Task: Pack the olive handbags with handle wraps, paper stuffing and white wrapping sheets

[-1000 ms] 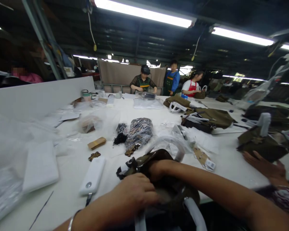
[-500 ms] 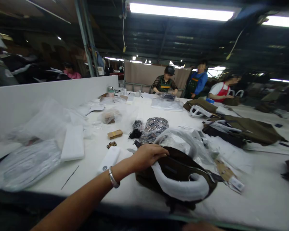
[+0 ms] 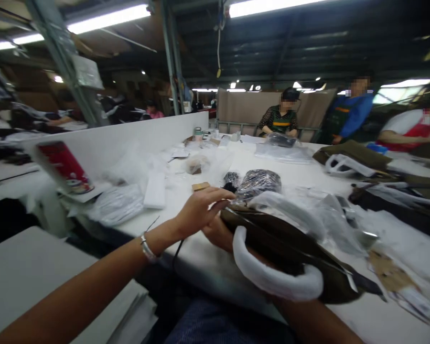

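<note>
A dark olive-brown bag (image 3: 286,234) with handles wrapped in white lies at the near edge of the white table. My left hand (image 3: 202,210), a silver bangle on its wrist, pinches the bag's left end near the zipper. My right hand (image 3: 220,234) reaches under the white front handle (image 3: 272,282) and holds the bag's left end from the near side, its fingers partly covered by my left hand. Behind the bag are a plastic-wrapped dark bundle (image 3: 260,184) and clear plastic wrapping (image 3: 329,215). Brown tags (image 3: 390,272) lie at its right.
Plastic bags (image 3: 118,205) and a white block (image 3: 155,190) are at left, by a low white partition (image 3: 165,129). More olive bags (image 3: 354,157) lie at the back right. Several people stand or sit beyond the table. White sheets (image 3: 75,286) are stacked at lower left.
The view has turned left. My right hand has come up from the bottom edge through the handle to the bag's left end. My left hand has moved to that end, and the bag is tilted.
</note>
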Available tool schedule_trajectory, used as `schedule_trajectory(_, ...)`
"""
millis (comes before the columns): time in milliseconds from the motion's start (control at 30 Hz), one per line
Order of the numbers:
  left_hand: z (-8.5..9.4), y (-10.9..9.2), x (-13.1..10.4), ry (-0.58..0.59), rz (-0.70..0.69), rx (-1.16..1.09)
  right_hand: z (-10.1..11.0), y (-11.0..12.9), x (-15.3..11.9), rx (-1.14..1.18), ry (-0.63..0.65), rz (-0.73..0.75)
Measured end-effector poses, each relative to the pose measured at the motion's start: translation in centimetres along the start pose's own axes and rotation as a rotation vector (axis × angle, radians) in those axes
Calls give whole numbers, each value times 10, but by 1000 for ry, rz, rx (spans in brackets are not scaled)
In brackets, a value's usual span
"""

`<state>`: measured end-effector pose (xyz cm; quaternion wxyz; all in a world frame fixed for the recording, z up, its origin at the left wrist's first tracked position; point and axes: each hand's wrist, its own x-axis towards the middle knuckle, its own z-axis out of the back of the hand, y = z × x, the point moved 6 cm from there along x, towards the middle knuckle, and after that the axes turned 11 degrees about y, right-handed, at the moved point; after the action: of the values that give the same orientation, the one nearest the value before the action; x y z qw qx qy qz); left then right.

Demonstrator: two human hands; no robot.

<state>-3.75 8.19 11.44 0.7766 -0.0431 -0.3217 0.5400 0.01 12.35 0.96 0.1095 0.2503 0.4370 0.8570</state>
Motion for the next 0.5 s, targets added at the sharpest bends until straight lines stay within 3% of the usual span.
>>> schedule_trajectory(33,21,7,-22,-8,99,40,-3,-11,14,96,2,-6)
schedule_trajectory(100,54,26,-81,51,423,148,-12,-34,35,316,24,-25)
schedule_trajectory(200,78,46,-198,189,925,258,-27,-62,54,558,35,-79)
schedule_trajectory(300,62,46,-304,264,1193,262,-50,-70,62,719,99,-103)
schedule_trajectory(367,41,43,-355,269,1310,317,-70,-66,63,792,181,-101)
schedule_trajectory(433,21,41,-388,265,1408,355,-89,-58,60,843,271,-93)
schedule_trajectory(500,9,38,-401,223,1445,355,-104,-54,54,878,355,-85)
